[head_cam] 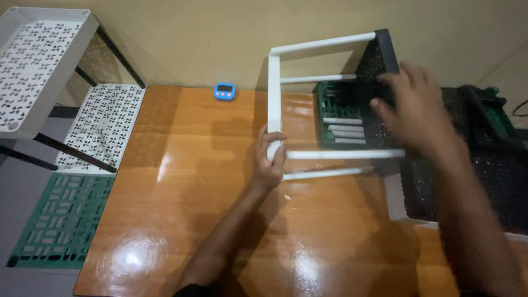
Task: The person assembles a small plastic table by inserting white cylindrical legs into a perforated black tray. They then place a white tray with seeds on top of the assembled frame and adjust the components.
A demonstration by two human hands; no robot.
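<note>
Left hand (268, 159) has a closed grip on the white frame (274, 93), lying sideways on the surface (192, 192). Right hand (415, 107), open (blurred), presses the black perforated panel (377, 60). Advise steadying the frame while seating all 4 rods squarely.
</note>
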